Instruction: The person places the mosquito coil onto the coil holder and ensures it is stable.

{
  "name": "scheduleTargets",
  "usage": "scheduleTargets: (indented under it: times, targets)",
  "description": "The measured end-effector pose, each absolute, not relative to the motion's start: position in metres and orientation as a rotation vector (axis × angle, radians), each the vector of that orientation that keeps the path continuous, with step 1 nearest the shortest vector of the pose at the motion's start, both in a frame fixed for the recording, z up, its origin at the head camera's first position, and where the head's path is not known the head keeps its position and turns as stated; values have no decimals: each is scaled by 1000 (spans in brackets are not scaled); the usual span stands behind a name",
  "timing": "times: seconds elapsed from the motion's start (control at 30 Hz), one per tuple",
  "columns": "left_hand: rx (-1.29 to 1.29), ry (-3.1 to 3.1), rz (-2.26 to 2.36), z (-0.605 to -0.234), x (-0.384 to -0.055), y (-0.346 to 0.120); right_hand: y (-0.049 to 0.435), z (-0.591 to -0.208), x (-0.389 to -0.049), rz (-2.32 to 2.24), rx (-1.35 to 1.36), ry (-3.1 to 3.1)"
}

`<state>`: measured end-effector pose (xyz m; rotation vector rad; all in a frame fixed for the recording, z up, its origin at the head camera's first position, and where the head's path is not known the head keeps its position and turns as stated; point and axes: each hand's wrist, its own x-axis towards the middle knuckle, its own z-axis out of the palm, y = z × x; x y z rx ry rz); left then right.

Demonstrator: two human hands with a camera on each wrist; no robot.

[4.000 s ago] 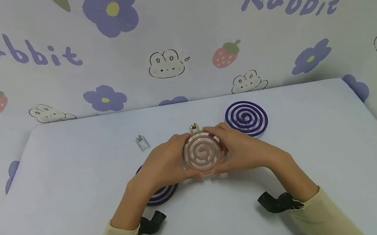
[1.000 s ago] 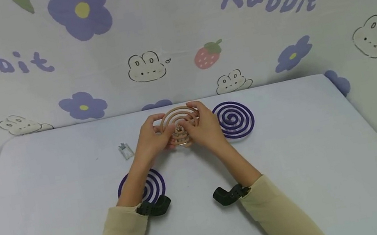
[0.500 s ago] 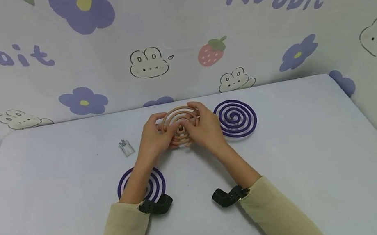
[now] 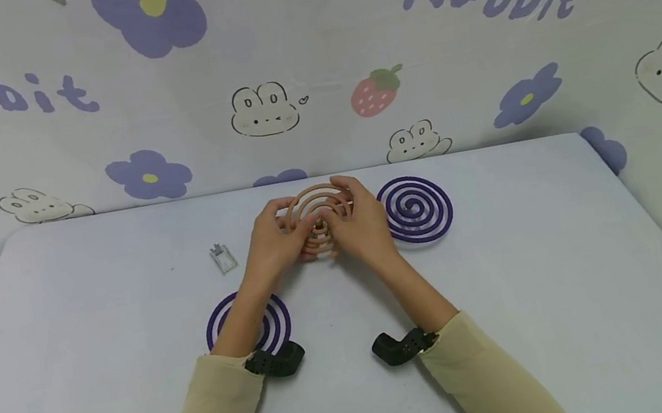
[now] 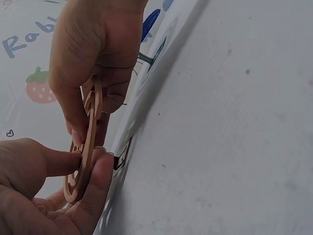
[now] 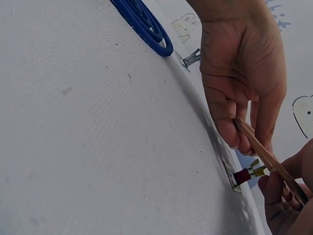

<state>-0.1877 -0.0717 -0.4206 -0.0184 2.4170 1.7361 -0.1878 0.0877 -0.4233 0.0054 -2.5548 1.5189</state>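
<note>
A brown mosquito coil [image 4: 316, 188] is held in both hands, tilted up from the table in the head view. My left hand [image 4: 275, 245] pinches its left side and my right hand [image 4: 364, 226] its right side. Both thumbs press close to the coil's centre. Below it, a small metal coil stand [image 6: 240, 177] with a reddish patch and yellowish upright prongs shows in the right wrist view. In the left wrist view, fingers partly cover this stand [image 5: 120, 159]. Whether the coil touches the prongs I cannot tell.
A purple coil [image 4: 434, 233], raised on a stand, is right of my right hand. Another purple coil [image 4: 281, 311] lies partly under my left forearm. A silver coil stand [image 4: 224, 259] sits to the left. A patterned cloth [image 4: 321, 149] hangs behind the white table [image 4: 514, 278].
Four seconds ago, both hands held the brown coil by its rim, with the stand visible behind. Since then the coil has tilted up and the thumbs moved to its centre. Recent frames barely differ.
</note>
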Motion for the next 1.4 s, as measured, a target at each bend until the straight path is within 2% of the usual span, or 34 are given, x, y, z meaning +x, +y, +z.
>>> scheduleTargets:
  times: [0.8,1.4]
  targets:
    - [18,2281,1682,-419,-188,-81,84,-426,-182,1632,-43,-2568]
    - [32,2281,1718,-416,-191,-87,84,-423,-187,1770,21,-2553]
